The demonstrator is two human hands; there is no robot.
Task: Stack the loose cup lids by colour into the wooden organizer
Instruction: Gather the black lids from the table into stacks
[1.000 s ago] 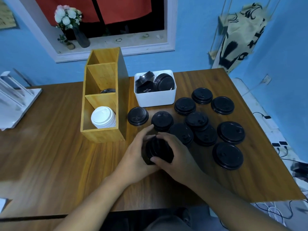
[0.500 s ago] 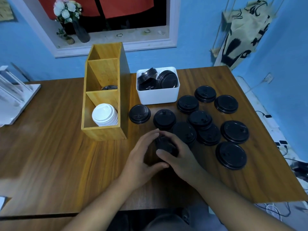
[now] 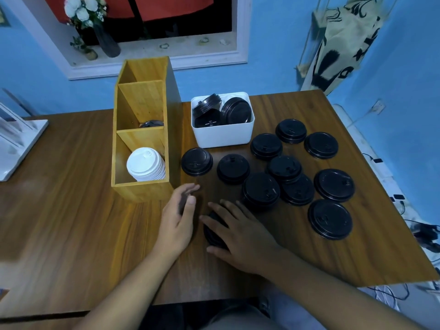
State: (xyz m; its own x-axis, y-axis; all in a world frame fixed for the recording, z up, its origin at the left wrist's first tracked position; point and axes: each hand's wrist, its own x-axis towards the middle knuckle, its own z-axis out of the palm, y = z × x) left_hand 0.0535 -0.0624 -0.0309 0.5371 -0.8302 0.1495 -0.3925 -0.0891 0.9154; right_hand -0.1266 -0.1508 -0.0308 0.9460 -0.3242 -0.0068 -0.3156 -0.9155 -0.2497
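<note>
The wooden organizer stands left of centre with three compartments. A stack of white lids fills the front one, and a black lid shows in the middle one. Several loose black lids lie spread on the table to the right. Near the front, my right hand lies over a small stack of black lids, fingers on top and thumb at its near side, holding it. My left hand hovers just left of that stack, fingers extended toward the organizer's corner, holding nothing.
A white bin with more black lids sits behind the loose ones. The wooden table ends at the right and front. A white rack stands at the far left. A flower vase is on the window sill.
Both hands were cupped around the stack of black lids. My left hand has come off it and opened; my right hand keeps the stack, now lower on the table.
</note>
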